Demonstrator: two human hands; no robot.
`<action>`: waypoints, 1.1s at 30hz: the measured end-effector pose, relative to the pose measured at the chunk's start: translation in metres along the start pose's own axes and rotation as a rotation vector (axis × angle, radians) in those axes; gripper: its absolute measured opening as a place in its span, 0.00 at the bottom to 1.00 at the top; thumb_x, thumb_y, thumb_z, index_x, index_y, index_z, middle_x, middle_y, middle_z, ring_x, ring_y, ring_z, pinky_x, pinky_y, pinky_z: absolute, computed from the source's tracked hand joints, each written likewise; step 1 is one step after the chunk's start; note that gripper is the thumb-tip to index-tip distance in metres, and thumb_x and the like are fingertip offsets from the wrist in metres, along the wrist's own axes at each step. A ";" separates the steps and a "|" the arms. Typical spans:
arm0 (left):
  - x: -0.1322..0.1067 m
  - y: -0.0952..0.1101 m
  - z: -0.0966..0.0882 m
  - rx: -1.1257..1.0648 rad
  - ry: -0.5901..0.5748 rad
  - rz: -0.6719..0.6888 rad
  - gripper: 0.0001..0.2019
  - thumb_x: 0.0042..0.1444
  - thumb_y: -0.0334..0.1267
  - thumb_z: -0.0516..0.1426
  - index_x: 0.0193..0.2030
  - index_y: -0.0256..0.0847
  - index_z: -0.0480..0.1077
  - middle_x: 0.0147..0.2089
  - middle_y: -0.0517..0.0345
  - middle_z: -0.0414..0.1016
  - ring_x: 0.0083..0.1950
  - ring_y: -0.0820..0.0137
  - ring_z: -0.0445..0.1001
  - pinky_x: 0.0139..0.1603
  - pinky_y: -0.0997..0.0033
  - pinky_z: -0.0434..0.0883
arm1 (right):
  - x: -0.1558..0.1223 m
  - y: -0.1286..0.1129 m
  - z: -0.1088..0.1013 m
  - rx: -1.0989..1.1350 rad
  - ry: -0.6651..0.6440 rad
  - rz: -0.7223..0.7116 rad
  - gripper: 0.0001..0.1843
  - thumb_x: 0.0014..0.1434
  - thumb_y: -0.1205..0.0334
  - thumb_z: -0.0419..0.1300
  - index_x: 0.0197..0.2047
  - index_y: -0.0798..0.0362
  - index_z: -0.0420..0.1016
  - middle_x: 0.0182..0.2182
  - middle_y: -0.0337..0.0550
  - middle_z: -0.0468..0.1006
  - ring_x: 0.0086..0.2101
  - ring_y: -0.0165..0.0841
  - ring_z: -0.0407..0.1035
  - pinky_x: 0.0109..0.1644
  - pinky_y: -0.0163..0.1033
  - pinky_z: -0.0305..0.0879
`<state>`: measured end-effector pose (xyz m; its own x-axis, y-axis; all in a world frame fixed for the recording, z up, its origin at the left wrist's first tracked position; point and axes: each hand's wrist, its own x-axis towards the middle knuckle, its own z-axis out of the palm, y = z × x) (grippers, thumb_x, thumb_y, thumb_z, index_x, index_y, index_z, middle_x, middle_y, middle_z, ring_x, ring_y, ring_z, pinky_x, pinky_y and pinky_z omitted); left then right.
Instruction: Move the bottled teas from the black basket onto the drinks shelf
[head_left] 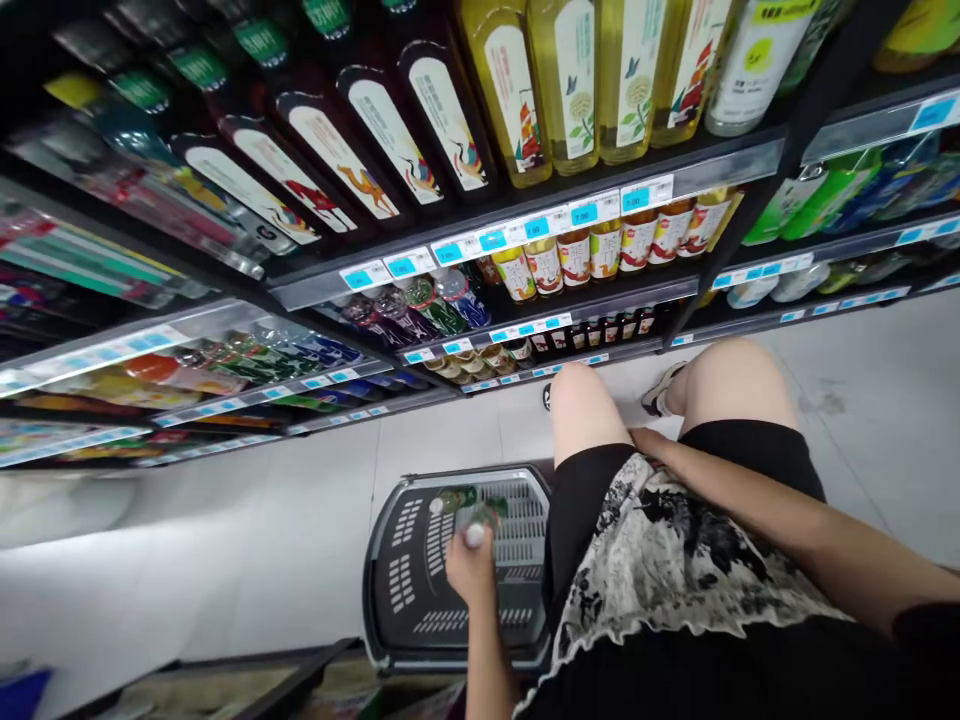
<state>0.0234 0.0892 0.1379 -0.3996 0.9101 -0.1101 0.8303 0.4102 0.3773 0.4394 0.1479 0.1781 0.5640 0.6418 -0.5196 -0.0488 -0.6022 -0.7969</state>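
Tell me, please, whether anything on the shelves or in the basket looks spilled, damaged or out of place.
Nothing stands out. The left hand holds a green bottle over the dark shopping basket; shelf bottles stand in rows.

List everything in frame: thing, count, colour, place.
basket: one, dark grey, on the floor below the shelves
green-label bottle: one, white cap, in the left hand over the basket
second bottle: one, green label, lying in the basket
shelves: several black tiers with blue price tags, stocked with many drink bottles, yellow, dark red and green
floor: pale tiles
left hand: gripping the bottle
right hand: resting on the right thigh, holding nothing
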 end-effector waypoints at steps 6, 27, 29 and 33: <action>0.000 0.127 -0.138 -0.323 0.423 0.507 0.14 0.57 0.46 0.66 0.42 0.36 0.79 0.31 0.58 0.68 0.30 0.73 0.67 0.34 0.73 0.66 | -0.002 -0.041 -0.014 -0.164 -0.195 -0.101 0.22 0.48 0.78 0.60 0.47 0.57 0.78 0.32 0.41 0.77 0.35 0.33 0.70 0.51 0.38 0.65; -0.028 0.331 -0.038 -1.782 -0.859 -0.029 0.36 0.48 0.66 0.67 0.50 0.33 0.79 0.48 0.45 0.79 0.42 0.65 0.76 0.40 0.71 0.71 | -0.058 -0.034 -0.078 0.523 -1.590 0.151 0.42 0.47 0.36 0.71 0.55 0.59 0.72 0.34 0.49 0.76 0.33 0.37 0.72 0.35 0.43 0.73; -0.040 0.329 -0.012 -1.909 -1.125 -0.192 0.34 0.60 0.65 0.59 0.54 0.33 0.76 0.47 0.44 0.78 0.35 0.68 0.74 0.28 0.74 0.65 | -0.049 -0.032 -0.076 0.569 -1.570 0.127 0.40 0.50 0.37 0.70 0.55 0.59 0.72 0.35 0.48 0.76 0.32 0.35 0.71 0.34 0.41 0.73; -0.054 0.325 0.003 -1.961 -1.307 -0.402 0.22 0.71 0.48 0.51 0.51 0.30 0.75 0.28 0.55 0.70 0.22 0.76 0.59 0.26 0.76 0.62 | -0.040 -0.037 -0.070 0.650 -1.588 0.097 0.36 0.52 0.38 0.70 0.53 0.57 0.72 0.37 0.47 0.76 0.30 0.32 0.71 0.31 0.37 0.71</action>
<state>0.3165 0.1736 0.2637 0.6136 0.7025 -0.3605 -0.6892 0.6993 0.1898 0.4763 0.1112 0.2495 -0.7472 0.6642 -0.0233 -0.5574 -0.6453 -0.5225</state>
